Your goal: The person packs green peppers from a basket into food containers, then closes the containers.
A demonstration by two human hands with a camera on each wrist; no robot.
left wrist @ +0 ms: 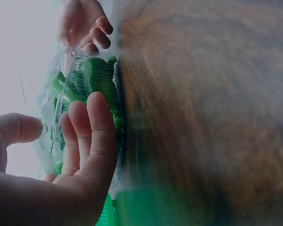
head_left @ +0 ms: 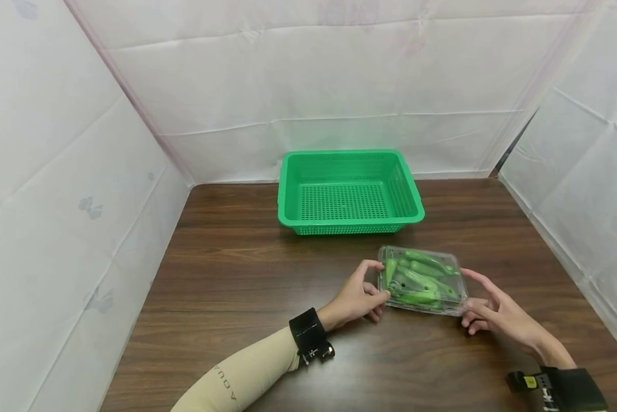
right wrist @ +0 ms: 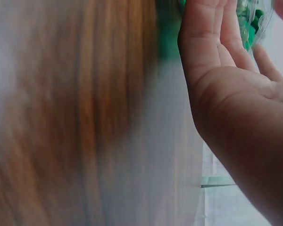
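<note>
Head view first: I see a clear plastic clamshell box filled with green pods lying flat on the dark wooden table, a little right of centre and near the front edge. I note the left hand at the box's left end, thumb over the top edge and fingers curled against the side, pinching it. I note the right hand at the right end, its fingers spread and only slightly bent, the tips touching the box's corner; I cannot tell from this view whether they close round it. Left wrist view confirms the left hand: the fingers lie pressed along the box wall and the thumb meets the lid edge from the other side, with the pods visible through the plastic. Right wrist view shows the right hand with palm open and fingers extended toward the box, which appears only at the upper right corner. Behind the box, well apart from it, I see a green perforated basket standing on the table against the white sheeted backdrop.
</note>
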